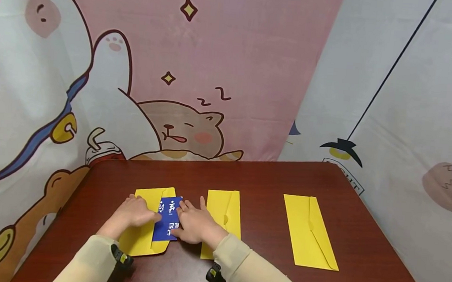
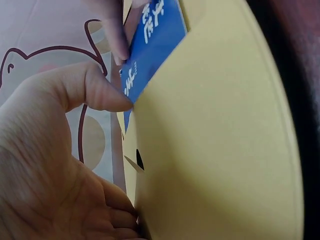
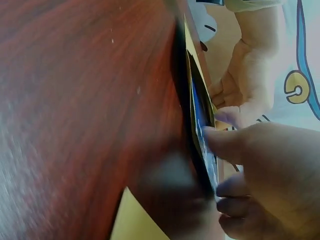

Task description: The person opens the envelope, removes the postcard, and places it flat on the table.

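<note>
A yellow envelope [image 1: 141,240] lies at the left of the table, its flap side turned right. Out of its mouth sticks a blue card [image 1: 165,229] with white characters, its left part hidden inside. My left hand [image 1: 135,213] rests on the envelope, thumb stretched out to the mouth's edge and touching the card in the left wrist view. At the card's right side, my right hand [image 1: 195,225] holds it, with the thumb near its lower corner and the fingers higher along the edge. In the right wrist view the envelope's mouth [image 3: 200,82] gapes around the card.
A second yellow envelope [image 1: 223,202] lies in the middle, partly under the right forearm. Further right is a third yellow envelope [image 1: 310,236] with its flap folded down. All lie on a dark red-brown table [image 1: 268,215], with a cartoon-printed cloth [image 1: 233,48] behind it.
</note>
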`<state>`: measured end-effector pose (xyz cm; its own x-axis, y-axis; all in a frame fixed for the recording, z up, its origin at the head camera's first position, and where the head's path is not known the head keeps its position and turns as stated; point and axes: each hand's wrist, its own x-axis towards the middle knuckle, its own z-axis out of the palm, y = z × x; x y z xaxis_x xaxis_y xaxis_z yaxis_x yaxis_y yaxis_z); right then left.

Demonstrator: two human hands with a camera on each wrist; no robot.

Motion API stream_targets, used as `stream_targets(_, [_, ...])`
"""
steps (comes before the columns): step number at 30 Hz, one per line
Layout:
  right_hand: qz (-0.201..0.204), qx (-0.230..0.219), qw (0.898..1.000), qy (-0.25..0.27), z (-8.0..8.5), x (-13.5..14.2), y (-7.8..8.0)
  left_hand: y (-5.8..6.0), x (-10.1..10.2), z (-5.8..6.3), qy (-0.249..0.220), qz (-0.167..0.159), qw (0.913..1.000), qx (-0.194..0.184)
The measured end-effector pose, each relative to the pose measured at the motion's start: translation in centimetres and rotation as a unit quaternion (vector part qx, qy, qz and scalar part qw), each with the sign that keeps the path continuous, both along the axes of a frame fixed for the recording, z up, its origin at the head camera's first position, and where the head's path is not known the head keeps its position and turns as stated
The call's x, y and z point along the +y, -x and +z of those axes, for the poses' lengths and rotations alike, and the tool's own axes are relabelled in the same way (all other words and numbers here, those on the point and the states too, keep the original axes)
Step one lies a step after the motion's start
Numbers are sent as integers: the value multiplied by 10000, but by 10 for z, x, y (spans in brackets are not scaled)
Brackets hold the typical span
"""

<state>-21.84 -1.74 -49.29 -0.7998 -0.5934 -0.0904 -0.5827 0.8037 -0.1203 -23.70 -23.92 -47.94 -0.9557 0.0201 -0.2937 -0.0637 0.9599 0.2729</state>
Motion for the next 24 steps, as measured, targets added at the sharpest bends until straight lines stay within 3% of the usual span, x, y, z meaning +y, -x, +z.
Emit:
stream_targets(3, [-263,-40,9958,874,0,-3,3,0,-1,0,31,-17,10000,9])
stream_targets(5, [-498,-180,9857,1597,0,-5,4,0,-1,0,43,-25,10000,28])
stream_targets(8, [-854,-399,9619,2567,-1,-6,7,1,-1,0,35,-12,10000,39])
stream_targets(10, [-1106,-711,9380,3206,-2,-6,10,0,0,0,21,9,10000,40])
stream_targets(14, [-1659,-1381,8763,4307,-3,-5,13,0,1,0,-29,74,10000,5])
stream_targets(17, [-2056,-2130,8116,5036,-4,-4,13,0,1,0,-46,80,10000,-5])
stream_targets(21, [-2409,-3016,7306,5632,-7,-5,13,-1,1,1,-29,65,10000,-18])
stream_targets(24, [-2504,-3365,6978,5805,-10,-6,14,-1,1,1,-26,65,10000,-21])
